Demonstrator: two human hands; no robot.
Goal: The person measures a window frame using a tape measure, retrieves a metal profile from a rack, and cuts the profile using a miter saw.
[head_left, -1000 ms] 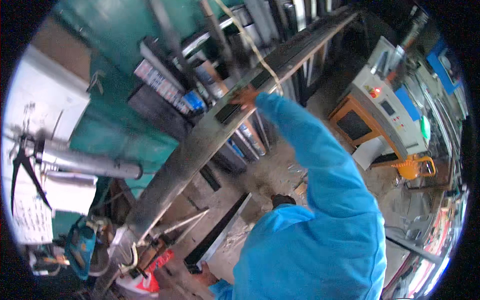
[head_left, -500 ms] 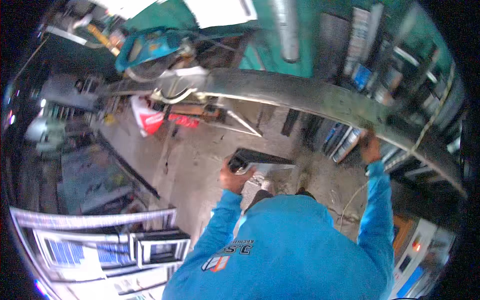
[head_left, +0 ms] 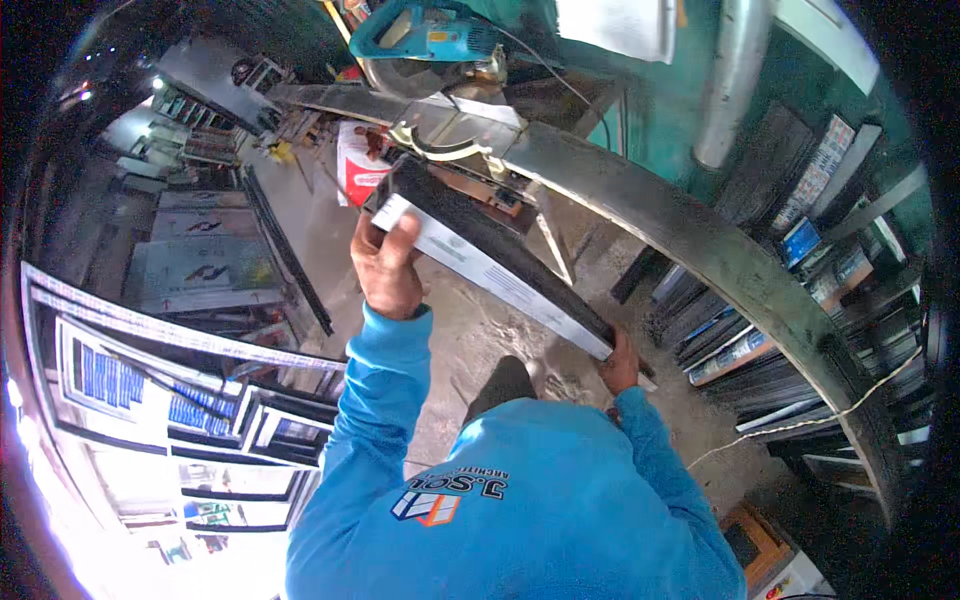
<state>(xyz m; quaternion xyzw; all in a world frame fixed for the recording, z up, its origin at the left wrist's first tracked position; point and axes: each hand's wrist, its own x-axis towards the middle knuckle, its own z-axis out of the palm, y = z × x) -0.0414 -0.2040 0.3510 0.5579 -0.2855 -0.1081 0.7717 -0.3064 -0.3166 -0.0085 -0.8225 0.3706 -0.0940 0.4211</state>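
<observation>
Two-handed handling seems in hand: the left hand grips one end of the long black-and-white profile, the right hand the other, off the desk's near edge; moving it calls for supporting both ends.

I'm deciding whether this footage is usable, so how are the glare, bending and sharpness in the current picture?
Head view: glare washes out the lower left, around the window frames; head view: the long bench bows into an arc, and the corners go black; head view: the bar and left hand look fairly sharp.
</observation>
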